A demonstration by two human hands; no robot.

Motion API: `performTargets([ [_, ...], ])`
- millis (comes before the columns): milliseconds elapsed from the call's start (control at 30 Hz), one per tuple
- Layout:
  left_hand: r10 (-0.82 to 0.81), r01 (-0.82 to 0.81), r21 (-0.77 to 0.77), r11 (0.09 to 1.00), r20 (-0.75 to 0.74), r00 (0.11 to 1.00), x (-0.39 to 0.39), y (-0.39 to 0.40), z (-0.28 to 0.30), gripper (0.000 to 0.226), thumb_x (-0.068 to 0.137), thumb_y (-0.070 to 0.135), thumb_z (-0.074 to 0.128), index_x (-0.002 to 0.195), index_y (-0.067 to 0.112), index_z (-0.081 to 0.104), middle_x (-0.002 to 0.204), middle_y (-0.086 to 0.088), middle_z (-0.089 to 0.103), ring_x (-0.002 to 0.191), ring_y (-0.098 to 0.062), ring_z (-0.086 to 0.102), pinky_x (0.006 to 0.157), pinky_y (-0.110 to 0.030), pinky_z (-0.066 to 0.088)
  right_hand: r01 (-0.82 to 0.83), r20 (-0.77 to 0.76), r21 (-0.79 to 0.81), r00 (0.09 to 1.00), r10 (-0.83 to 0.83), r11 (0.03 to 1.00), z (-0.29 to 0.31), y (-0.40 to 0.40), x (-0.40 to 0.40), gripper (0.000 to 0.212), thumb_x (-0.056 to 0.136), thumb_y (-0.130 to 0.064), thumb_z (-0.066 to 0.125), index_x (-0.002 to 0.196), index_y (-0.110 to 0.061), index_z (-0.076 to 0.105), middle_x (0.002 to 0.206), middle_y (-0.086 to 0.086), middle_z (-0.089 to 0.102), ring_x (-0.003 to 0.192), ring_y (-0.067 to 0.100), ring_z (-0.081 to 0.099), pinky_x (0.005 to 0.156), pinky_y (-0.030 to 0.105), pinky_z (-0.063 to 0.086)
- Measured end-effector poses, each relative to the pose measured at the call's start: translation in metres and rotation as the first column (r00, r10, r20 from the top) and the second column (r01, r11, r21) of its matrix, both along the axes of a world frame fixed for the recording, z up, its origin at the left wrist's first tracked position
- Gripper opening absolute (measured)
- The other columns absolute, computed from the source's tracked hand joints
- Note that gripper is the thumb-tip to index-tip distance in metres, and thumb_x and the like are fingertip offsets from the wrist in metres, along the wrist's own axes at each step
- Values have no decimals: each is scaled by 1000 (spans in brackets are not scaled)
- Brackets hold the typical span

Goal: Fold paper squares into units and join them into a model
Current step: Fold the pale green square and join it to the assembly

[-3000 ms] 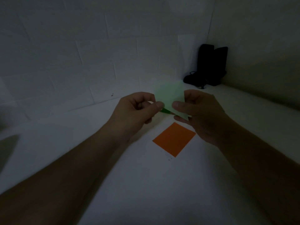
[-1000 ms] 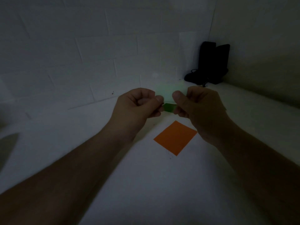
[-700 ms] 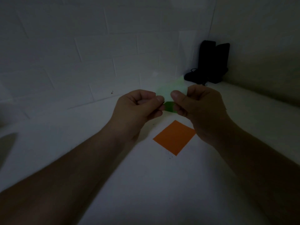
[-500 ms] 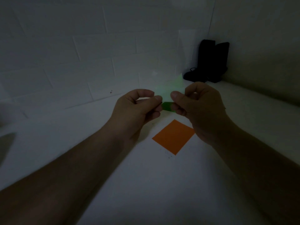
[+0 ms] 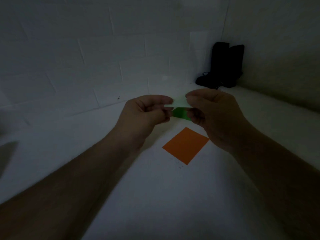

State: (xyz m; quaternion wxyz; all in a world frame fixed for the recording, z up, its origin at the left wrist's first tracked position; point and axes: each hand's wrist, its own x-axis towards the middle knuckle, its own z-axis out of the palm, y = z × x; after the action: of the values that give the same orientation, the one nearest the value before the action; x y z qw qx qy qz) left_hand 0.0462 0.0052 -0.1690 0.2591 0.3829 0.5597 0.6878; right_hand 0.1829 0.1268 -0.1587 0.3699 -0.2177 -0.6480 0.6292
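Note:
A green paper square [image 5: 180, 112] hangs in the air between my hands, partly folded: its pale side shows on top and a darker green flap shows below. My left hand [image 5: 147, 113] pinches its left edge between thumb and fingers. My right hand [image 5: 213, 110] pinches its right edge, with the fingers curled over the paper and hiding part of it. An orange paper square [image 5: 186, 145] lies flat on the white table [image 5: 155, 196] just below and in front of my hands, untouched.
A black object [image 5: 223, 66] with a cord stands in the far right corner where the walls meet. White brick-patterned wall runs behind the table. The scene is dim.
The green paper has been folded down: less pale paper shows above my thumbs and a wider dark green flap shows below. Both hands keep pinching it. The orange square has not moved.

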Motion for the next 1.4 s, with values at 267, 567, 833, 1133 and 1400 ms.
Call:
performTargets([
  [267,166,-156,63,986,-233,958,-8,0,-3,14,85,13,81,91,25,79,84,3,75,85,-16,69,80,-34,59,-12,-16,200,1000,15,980,-2,-1,2,14,86,2,71,89,-12,73,72,-1,73,71,11,70,67,21,55],
  [567,101,-97,32,995,-142,985,-7,2,-5,13,89,4,75,95,15,77,66,-2,59,73,-19,64,83,-41,61,-64,134,147,990,44,987,-1,-1,3,16,89,-4,72,95,-19,71,73,-6,73,65,5,68,57,16,52],
  [833,68,-71,-27,997,-88,994,-10,3,-6,13,92,4,71,98,14,75,63,10,65,75,-10,69,83,-37,62,63,110,319,989,-103,946,-7,2,0,14,84,-14,80,89,-27,77,78,-4,75,73,7,71,71,24,61],
  [1133,59,-71,-80,994,-139,989,-13,1,-4,10,91,9,74,95,16,80,87,-5,79,80,-16,74,76,-28,61,79,153,417,976,-155,906,-7,5,2,22,89,-12,74,80,-33,72,78,-12,75,77,5,72,70,23,61],
  [1400,3,-25,-126,992,-174,985,-19,-2,-4,10,92,8,72,97,13,79,91,-10,79,82,-20,74,77,-28,61,29,206,407,971,-123,913,-8,4,1,28,92,-10,71,75,-32,70,79,-6,75,74,13,73,66,29,63],
])
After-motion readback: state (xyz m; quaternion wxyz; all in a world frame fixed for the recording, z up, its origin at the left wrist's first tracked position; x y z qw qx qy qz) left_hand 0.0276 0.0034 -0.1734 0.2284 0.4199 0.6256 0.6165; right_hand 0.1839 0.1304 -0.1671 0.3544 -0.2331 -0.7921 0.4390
